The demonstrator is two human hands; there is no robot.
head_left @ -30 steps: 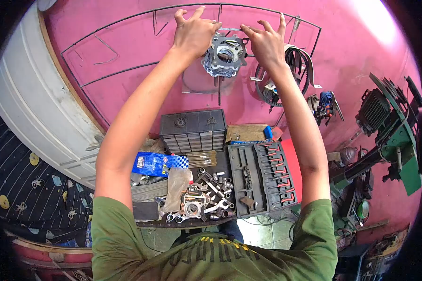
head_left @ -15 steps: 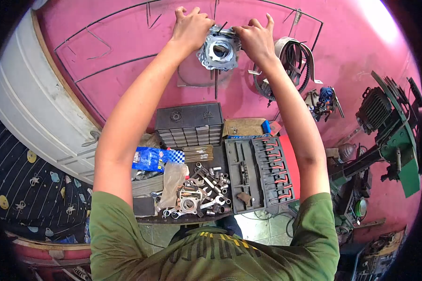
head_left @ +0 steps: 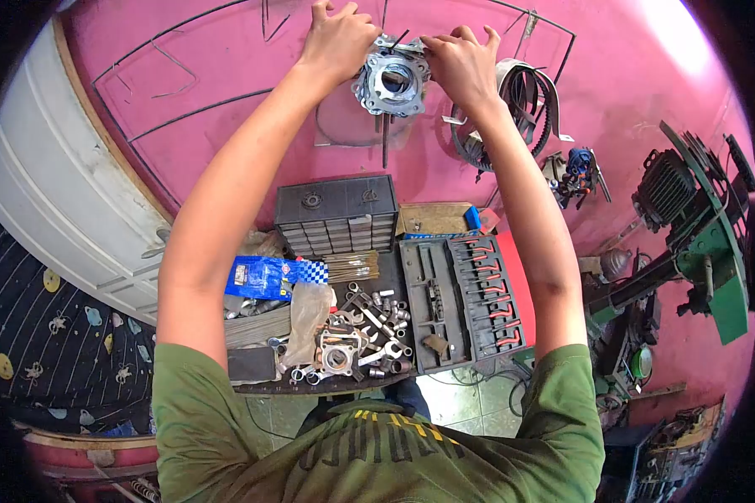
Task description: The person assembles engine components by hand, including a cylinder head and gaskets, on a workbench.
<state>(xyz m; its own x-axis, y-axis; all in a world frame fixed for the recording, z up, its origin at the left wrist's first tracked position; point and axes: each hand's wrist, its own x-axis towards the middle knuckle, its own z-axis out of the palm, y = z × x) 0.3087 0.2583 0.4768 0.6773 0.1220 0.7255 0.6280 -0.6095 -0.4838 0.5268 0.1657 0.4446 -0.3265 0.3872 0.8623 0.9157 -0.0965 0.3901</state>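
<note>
Top gasket (head_left: 411,50) up at pink wall (head_left: 226,50), at upper end of hung gasket stack (head_left: 380,96); rod (head_left: 386,142) shows below stack. Left hand (head_left: 340,42) pinches gasket's left edge, right hand (head_left: 461,63) its right edge; firmness cannot tell. Both arms raised forward, elbows slightly bent, backs of hands toward camera, outer fingers curled. Below: bench with blue bag (head_left: 258,277), lettering too small to read. Shirt (head_left: 377,461) bears yellow and dark lettering, upside down, blurred by folds.
</note>
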